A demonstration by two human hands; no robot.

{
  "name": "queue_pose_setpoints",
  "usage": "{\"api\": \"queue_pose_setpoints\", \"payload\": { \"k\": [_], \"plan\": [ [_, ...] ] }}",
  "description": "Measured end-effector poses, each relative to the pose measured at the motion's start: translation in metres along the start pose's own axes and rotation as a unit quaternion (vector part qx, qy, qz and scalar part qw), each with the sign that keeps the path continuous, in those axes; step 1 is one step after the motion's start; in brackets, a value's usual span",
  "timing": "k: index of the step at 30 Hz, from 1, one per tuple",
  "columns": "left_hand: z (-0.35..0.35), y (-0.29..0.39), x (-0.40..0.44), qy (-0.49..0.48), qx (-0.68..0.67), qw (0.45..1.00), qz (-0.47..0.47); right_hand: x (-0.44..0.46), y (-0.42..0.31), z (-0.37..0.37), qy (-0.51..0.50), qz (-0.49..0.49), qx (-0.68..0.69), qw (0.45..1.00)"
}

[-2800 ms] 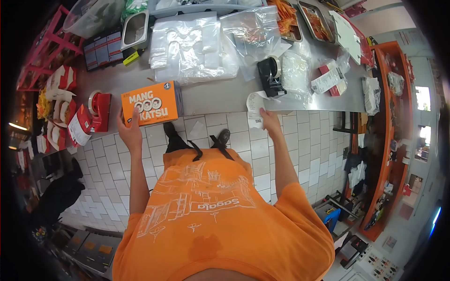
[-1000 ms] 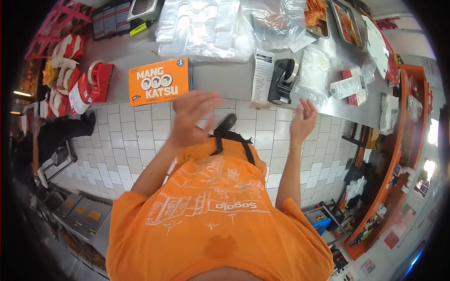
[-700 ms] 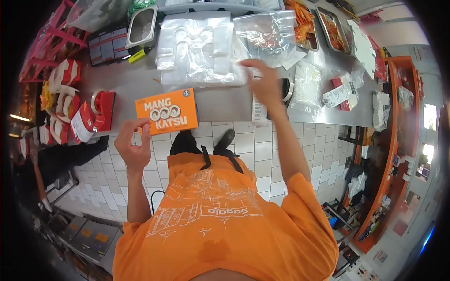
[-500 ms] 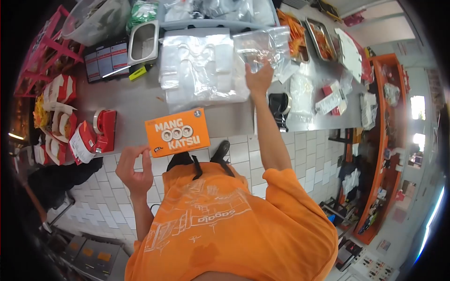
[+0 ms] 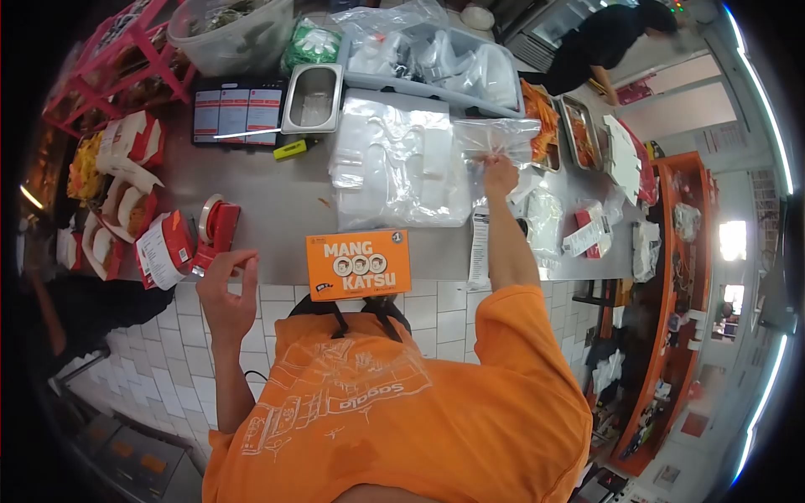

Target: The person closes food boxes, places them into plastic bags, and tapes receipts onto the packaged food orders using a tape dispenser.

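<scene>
Right hand (image 5: 501,176) pinches a clear plastic bag (image 5: 490,136) near a metal tray (image 5: 568,126) of orange food (image 5: 581,132), left hand (image 5: 228,302) empty.

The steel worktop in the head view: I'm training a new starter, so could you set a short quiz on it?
1. True or false: the orange cardboard box sits between the left hand and the long white paper slip.
2. The right hand is at which thing?
A) the yellow highlighter pen
B) the clear plastic bag
C) the pink rack
3. Fill in the blank: the front of the box reads MANG ____.

Key: 1 true; 2 B; 3 KATSU.
</scene>
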State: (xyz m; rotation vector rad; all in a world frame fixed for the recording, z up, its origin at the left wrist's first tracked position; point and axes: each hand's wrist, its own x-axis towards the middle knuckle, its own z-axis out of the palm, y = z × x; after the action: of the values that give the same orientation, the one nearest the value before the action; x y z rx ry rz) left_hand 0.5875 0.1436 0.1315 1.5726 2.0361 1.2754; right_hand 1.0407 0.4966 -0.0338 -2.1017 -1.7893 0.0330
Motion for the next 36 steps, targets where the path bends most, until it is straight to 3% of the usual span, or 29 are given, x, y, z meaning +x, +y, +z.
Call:
{"api": "queue_pose_setpoints", "payload": {
  "k": [1, 2, 5, 7, 8, 10, 11, 12, 13, 14, 16, 17, 20, 22, 23, 25, 27, 29, 31, 32, 34, 36],
  "plan": [
    [-0.002, 0.006, 0.000, -0.016, 0.017, 1.000, 0.018, -0.001, 0.004, -0.003, -0.009, 0.043, -0.029, 0.999],
    [-0.002, 0.011, -0.004, -0.034, 0.032, 0.998, 0.037, 0.009, 0.016, 0.001, 0.038, 0.024, -0.070, 0.997],
    [-0.003, 0.016, -0.021, -0.038, 0.040, 0.998, 0.017, 0.028, -0.008, -0.075, 0.136, 0.072, -0.078, 0.985],
    [0.005, 0.028, -0.019, -0.063, 0.027, 0.998, 0.004, 0.024, -0.025, -0.146, 0.066, 0.144, 0.264, 0.951],
    [0.009, 0.037, -0.019, -0.090, 0.013, 0.996, -0.018, 0.018, -0.029, -0.160, 0.069, 0.142, 0.268, 0.951],
    [0.039, 0.075, 0.001, -0.114, 0.035, 0.986, 0.113, -0.006, -0.049, -0.178, -0.064, 0.005, 0.363, 0.930],
    [0.055, 0.106, 0.009, -0.125, -0.005, 0.990, 0.070, -0.038, -0.081, -0.199, -0.111, 0.019, 0.417, 0.902],
    [0.079, 0.123, 0.015, -0.104, -0.035, 0.990, 0.088, -0.078, -0.120, -0.223, -0.158, 0.031, 0.469, 0.869],
    [0.096, 0.133, 0.018, -0.091, -0.048, 0.990, 0.096, -0.111, -0.147, -0.241, -0.164, 0.011, 0.418, 0.894],
    [0.112, 0.143, 0.022, -0.079, -0.060, 0.990, 0.105, -0.136, -0.160, -0.242, -0.098, -0.096, 0.350, 0.927],
    [0.129, 0.156, 0.031, -0.098, -0.012, 0.995, -0.007, -0.168, -0.168, -0.238, -0.100, -0.068, 0.378, 0.918],
    [0.132, 0.147, 0.036, -0.096, -0.012, 0.995, -0.007, -0.176, -0.168, -0.237, -0.100, -0.033, 0.400, 0.910],
    [0.125, 0.116, 0.042, -0.123, -0.044, 0.991, 0.019, -0.183, -0.152, -0.230, -0.011, -0.056, 0.331, 0.942],
    [0.113, 0.115, 0.044, -0.226, -0.197, 0.945, -0.127, -0.186, -0.144, -0.228, 0.027, -0.079, 0.289, 0.954],
    [0.113, 0.118, 0.043, -0.226, -0.196, 0.946, -0.125, -0.188, -0.142, -0.228, 0.030, -0.079, 0.285, 0.955],
    [0.114, 0.124, 0.042, -0.175, -0.475, 0.862, -0.043, -0.188, -0.143, -0.229, 0.035, -0.081, 0.282, 0.955],
    [0.117, 0.128, 0.039, -0.223, -0.449, 0.860, -0.092, -0.192, -0.145, -0.231, -0.003, -0.113, 0.376, 0.920],
    [0.118, 0.124, 0.043, -0.266, -0.422, 0.856, -0.136, -0.192, -0.145, -0.228, 0.020, -0.113, 0.363, 0.925],
    [0.125, 0.104, 0.053, -0.170, -0.468, 0.863, -0.088, -0.183, -0.139, -0.230, 0.087, -0.072, 0.334, 0.936],
    [0.124, 0.088, 0.068, -0.153, -0.464, 0.864, -0.124, -0.169, -0.129, -0.235, 0.127, -0.033, 0.317, 0.939],
    [0.110, 0.062, 0.089, -0.116, -0.412, 0.890, -0.158, -0.135, -0.100, -0.240, 0.084, 0.073, 0.410, 0.905],
    [0.083, 0.052, 0.096, -0.095, -0.361, 0.916, -0.147, -0.070, -0.057, -0.209, 0.308, -0.042, 0.298, 0.903]
  ]
}}
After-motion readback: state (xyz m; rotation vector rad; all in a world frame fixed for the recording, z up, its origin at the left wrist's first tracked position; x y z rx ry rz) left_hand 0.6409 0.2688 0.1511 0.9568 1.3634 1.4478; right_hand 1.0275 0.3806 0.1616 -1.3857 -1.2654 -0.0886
